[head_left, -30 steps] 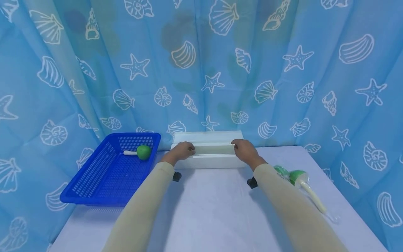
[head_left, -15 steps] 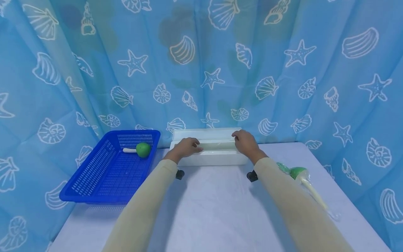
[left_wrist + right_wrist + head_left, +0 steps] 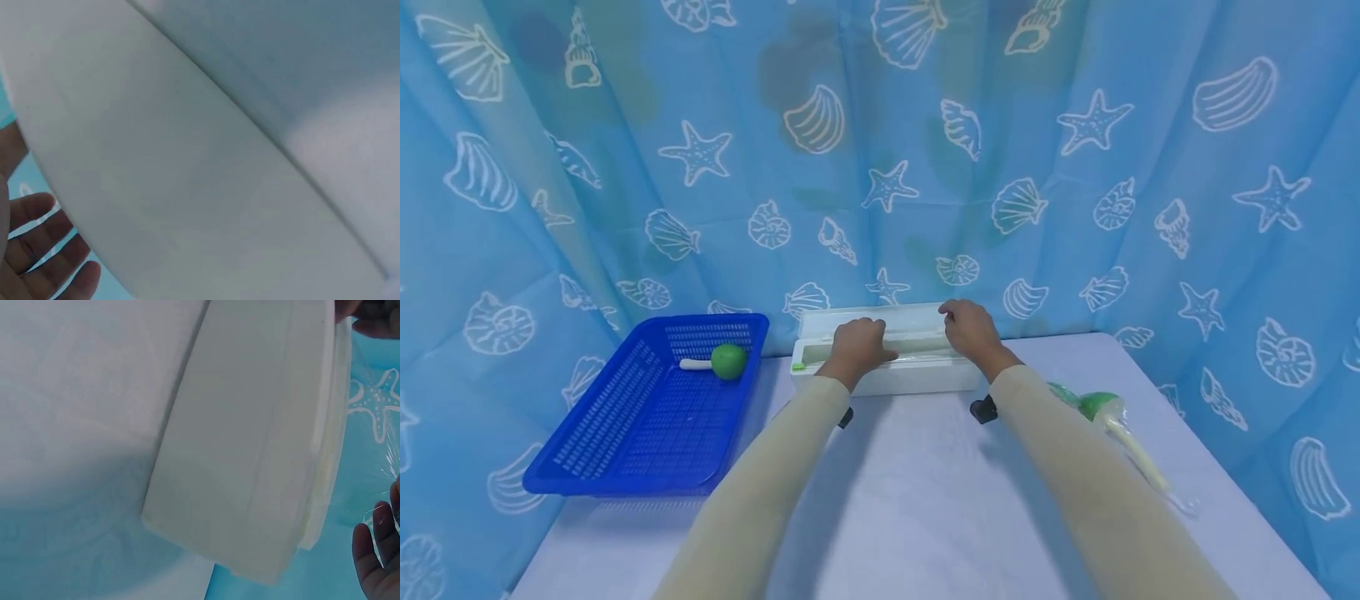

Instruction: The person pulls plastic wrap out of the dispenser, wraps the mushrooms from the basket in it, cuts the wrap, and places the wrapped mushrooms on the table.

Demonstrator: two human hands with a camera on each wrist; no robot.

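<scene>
A long white cling film box lies on the table against the curtain, its lid tipped back. A green piece shows at its left end. My left hand is over the middle of the box, thumb toward the opening; in the left wrist view its fingers are apart and loosely bent. Above the right part of the box, my right hand pinches clear cling film, which shows creases running to its fingertips in the right wrist view.
On the left stands a blue plastic basket holding a green-headed thing with a white handle. To the right, a similar green and white thing lies in clear wrapping, partly behind my right sleeve. A blue shell-patterned curtain closes the back.
My left hand has moved right from the box's left end to its middle, uncovering the green piece. The right hand has risen slightly and stays near the right end.
</scene>
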